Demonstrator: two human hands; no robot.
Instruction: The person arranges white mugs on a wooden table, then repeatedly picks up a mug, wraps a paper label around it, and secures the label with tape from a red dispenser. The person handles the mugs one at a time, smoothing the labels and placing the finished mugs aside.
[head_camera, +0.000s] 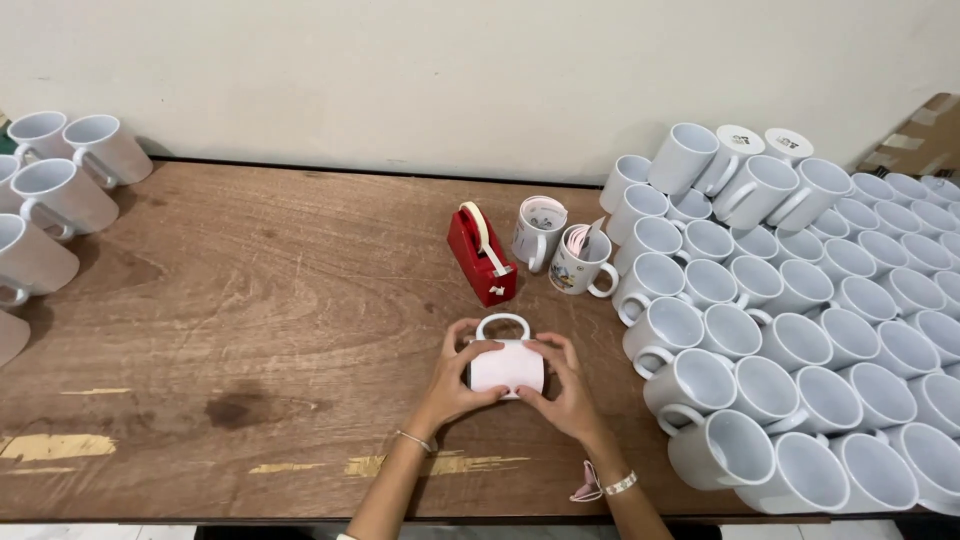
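White mug (506, 366) — between both hands' fingers (462, 352)

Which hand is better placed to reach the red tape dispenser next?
Probably the left hand: both hands hold the paper-wrapped mug, but the red tape dispenser stands just beyond it, slightly left. The right hand is farther.

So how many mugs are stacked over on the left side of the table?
5 show: two at the back, one below them, one nearer, and one cut off by the edge. More may lie out of view.
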